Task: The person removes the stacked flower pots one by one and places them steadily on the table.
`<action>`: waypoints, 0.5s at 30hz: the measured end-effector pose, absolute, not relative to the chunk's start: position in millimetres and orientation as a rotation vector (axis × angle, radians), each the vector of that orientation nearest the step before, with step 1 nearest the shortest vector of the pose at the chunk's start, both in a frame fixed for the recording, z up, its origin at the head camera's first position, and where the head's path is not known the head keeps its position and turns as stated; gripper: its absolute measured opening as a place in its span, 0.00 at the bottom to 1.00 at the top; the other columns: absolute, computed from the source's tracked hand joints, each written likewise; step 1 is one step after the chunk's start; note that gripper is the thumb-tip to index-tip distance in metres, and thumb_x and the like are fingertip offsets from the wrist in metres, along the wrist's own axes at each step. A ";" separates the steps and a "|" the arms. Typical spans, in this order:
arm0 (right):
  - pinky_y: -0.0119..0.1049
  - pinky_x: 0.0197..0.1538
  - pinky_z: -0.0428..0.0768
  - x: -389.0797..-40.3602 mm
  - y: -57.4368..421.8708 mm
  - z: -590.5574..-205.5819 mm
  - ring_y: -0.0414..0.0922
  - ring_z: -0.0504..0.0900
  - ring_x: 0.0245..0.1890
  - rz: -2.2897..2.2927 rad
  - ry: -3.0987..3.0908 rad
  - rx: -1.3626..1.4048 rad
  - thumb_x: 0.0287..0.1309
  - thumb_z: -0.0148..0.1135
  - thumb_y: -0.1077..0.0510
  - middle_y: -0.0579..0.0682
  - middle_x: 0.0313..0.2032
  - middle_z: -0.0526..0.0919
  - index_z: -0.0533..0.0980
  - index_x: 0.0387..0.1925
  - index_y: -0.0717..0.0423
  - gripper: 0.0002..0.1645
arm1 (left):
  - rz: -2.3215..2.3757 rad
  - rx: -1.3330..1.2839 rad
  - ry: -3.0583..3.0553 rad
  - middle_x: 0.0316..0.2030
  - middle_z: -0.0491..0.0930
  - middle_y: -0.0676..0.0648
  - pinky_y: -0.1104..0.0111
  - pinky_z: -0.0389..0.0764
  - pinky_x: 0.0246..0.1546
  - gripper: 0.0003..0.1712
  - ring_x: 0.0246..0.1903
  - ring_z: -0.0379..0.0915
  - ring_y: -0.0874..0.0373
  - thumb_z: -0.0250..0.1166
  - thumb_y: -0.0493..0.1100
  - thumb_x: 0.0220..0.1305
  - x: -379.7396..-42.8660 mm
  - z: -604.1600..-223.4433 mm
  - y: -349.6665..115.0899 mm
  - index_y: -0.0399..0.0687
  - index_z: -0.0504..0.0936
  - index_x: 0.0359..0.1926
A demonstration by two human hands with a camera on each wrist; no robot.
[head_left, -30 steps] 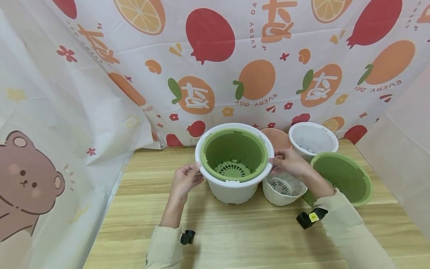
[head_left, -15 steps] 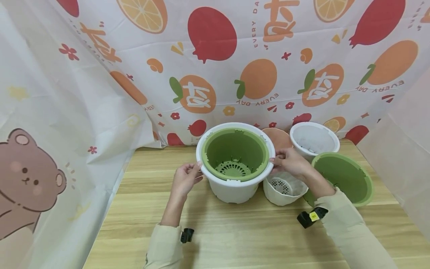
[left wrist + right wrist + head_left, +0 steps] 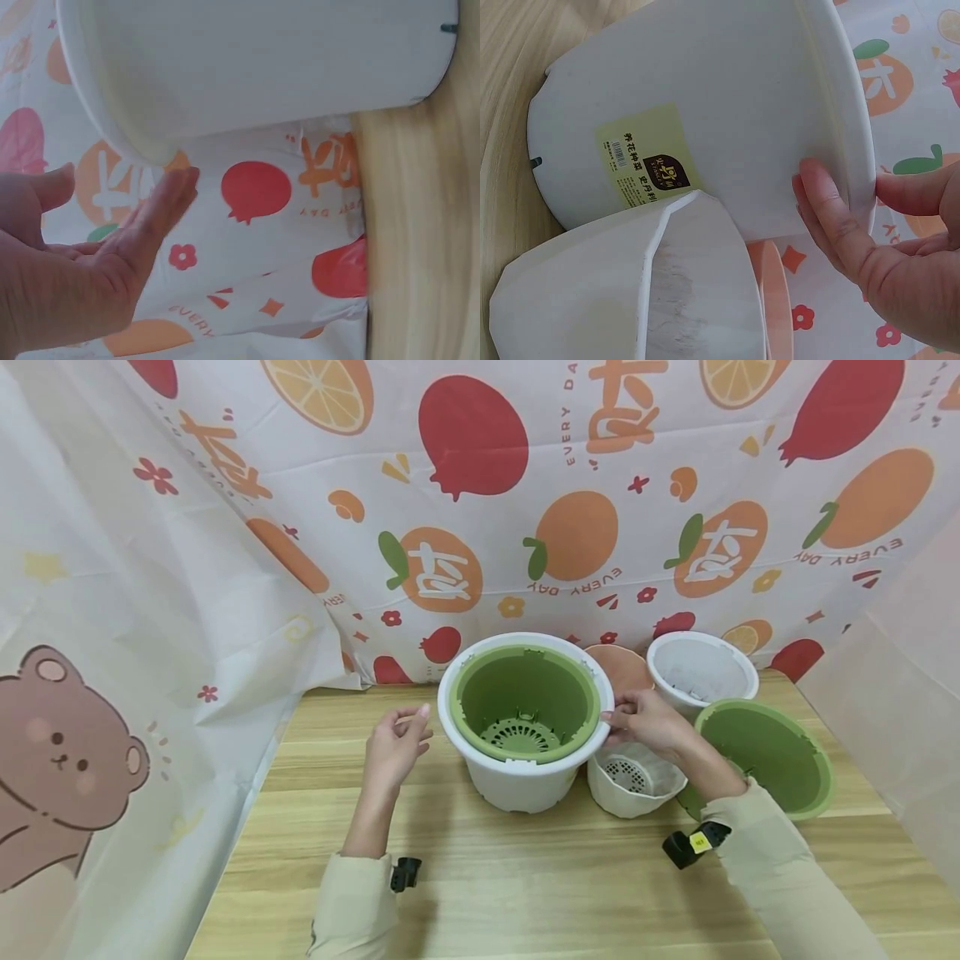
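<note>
A large white flower pot (image 3: 517,789) stands on the wooden table, and a green flower pot (image 3: 480,693) sits nested inside it. The right hand (image 3: 647,723) pinches the white pot's rim on its right side. In the right wrist view, the thumb lies on the rim's top and the fingers (image 3: 821,187) press under it, above a label (image 3: 649,157) on the pot's wall. My left hand (image 3: 393,747) is just off the rim's left side, its fingers relaxed and holding nothing. In the left wrist view its fingertips (image 3: 191,176) point toward the rim with thumb apart.
Right of the nested pots stand a small cream faceted pot (image 3: 626,802) with a perforated base, an orange pot (image 3: 618,667), a white pot (image 3: 701,668) and a tilted green pot (image 3: 787,760). A fruit-print cloth (image 3: 480,568) hangs behind the table (image 3: 525,885).
My left hand has let go of the white pot's rim and moved a little to the left. The right hand keeps its pinch on the rim, and the pots have stayed put.
</note>
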State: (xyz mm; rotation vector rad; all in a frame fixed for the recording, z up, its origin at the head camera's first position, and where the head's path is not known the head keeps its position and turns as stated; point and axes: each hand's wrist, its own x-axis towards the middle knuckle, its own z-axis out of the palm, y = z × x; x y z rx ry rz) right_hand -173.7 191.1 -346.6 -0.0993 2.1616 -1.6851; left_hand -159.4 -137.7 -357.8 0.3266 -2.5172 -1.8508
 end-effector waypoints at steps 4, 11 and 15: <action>0.42 0.45 0.80 -173.9 191.7 -346.6 0.46 0.82 0.33 -1.690 2.159 -0.100 0.65 0.45 0.68 0.64 0.38 0.77 0.59 0.53 0.80 0.20 | -1.648 0.315 -2.628 0.49 0.75 0.33 0.57 0.79 0.44 0.31 0.45 0.75 0.43 0.54 0.54 0.65 -159.5 -351.0 -140.4 0.38 0.64 0.60; 0.42 0.45 0.81 -174.1 191.6 -346.5 0.46 0.81 0.33 -1.702 2.147 -0.102 0.65 0.46 0.68 0.64 0.38 0.77 0.59 0.54 0.81 0.20 | -1.546 0.266 -2.727 0.53 0.71 0.32 0.52 0.72 0.52 0.32 0.53 0.68 0.43 0.53 0.55 0.66 -160.5 -344.3 -142.4 0.38 0.62 0.62; 0.41 0.44 0.81 -174.2 191.6 -346.5 0.46 0.81 0.33 -1.709 2.139 -0.103 0.65 0.46 0.68 0.64 0.38 0.76 0.59 0.53 0.80 0.20 | -1.551 0.260 -2.770 0.55 0.69 0.34 0.51 0.71 0.53 0.34 0.55 0.65 0.41 0.53 0.56 0.65 -161.4 -342.3 -142.9 0.39 0.60 0.63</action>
